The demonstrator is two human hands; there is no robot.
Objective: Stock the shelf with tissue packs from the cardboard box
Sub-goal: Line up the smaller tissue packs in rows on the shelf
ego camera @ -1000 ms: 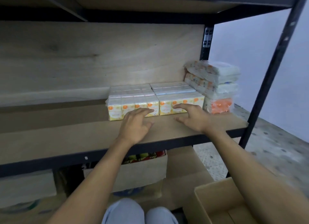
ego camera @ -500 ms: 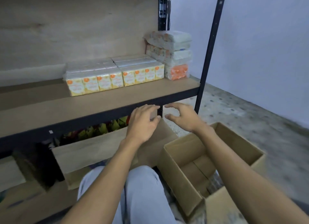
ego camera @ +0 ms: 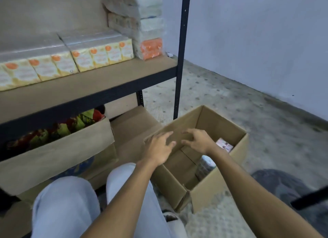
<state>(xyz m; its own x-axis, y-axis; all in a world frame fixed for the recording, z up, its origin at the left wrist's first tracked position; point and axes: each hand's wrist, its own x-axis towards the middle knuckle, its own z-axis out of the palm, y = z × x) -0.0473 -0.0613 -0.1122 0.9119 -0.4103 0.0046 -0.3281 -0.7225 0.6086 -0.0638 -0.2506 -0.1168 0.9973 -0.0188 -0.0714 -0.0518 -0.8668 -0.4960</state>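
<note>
Left hand (ego camera: 158,149): low centre of the frame, over the near-left rim of the cardboard box; fingers spread and loose, grasping nothing.
Right hand (ego camera: 198,140): just right of the left hand, above the box opening; fingers curled partway like a claw, with nothing between them.
Cardboard box (ego camera: 218,186): lower centre-right, standing on the floor with its flaps open; most of its brown bottom is bare.
Tissue packs in the box (ego camera: 224,145): one pinkish pack lies against the far-right inner wall, partly hidden by the right wrist; a second, paler wrapped pack (ego camera: 205,165) shows below the right forearm. Neither hand touches them.
Shelf (ego camera: 99,83): wooden board with a dark metal front rail, across the upper left of the frame, with a black upright post (ego camera: 181,60) at its right end.
Yellow tissue packs (ego camera: 71,60): two wrapped blocks with orange dots, side by side along the shelf, touching each other.
Stacked tissue packs (ego camera: 142,24): at the right end of the shelf, just beside the yellow blocks; pale packs piled on an orange one (ego camera: 150,47).
Lower box (ego camera: 58,152): under the shelf at mid left, holding red and green packets, too blurred to name.
Knees (ego camera: 71,202): in light jeans, bottom left of centre.
Floor (ego camera: 230,104): speckled concrete, right half of the frame.
</note>
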